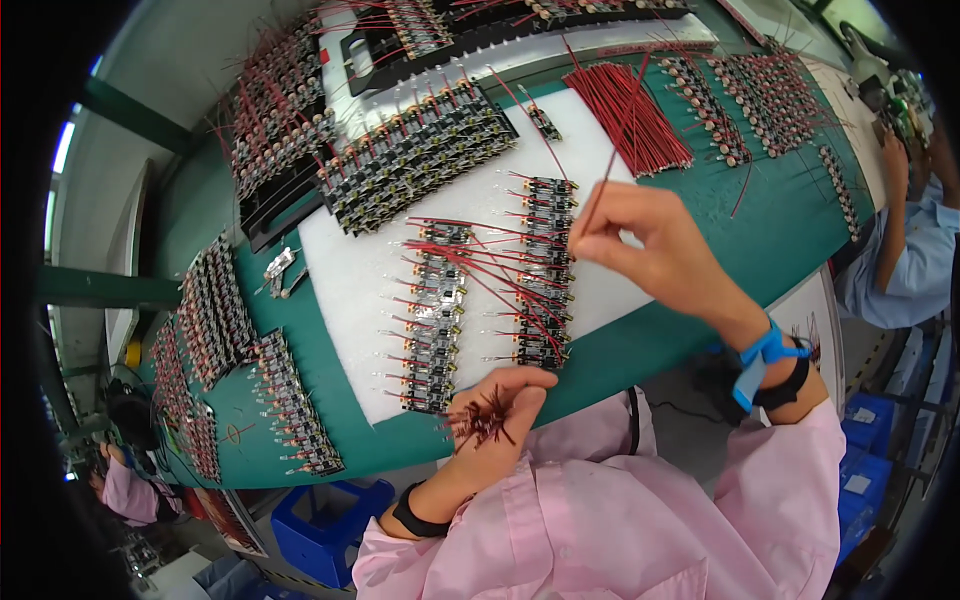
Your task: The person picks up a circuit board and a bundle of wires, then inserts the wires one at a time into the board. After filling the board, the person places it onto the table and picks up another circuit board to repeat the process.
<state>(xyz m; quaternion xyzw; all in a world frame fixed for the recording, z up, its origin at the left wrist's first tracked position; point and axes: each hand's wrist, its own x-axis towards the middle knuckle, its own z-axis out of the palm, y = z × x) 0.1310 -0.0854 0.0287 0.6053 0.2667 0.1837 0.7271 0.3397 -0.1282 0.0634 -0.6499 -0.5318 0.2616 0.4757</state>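
My left hand (508, 395) is closed around a bundle of short dark red wires (484, 420), whose ends fan out from the fist at the near edge of the white foam sheet (345, 330). Between thumb and fingertips my right hand (655, 240) pinches a long thin red wire (612, 150) that points up and away. Just left of that hand runs a strip of small circuit boards (545, 270). A second board strip (432, 330) lies parallel, beyond the left fist. Loose red wires (490, 265) cross both strips. Whether the pinched wire touches a board, I cannot tell.
A pile of red wires (630, 115) lies at the back right, near rows of wired boards (765, 100). Stacked board strips (420, 150) stand behind, and more strips (295, 400) lie left on the green table (480, 455). Another person's arm (893, 190) shows far right.
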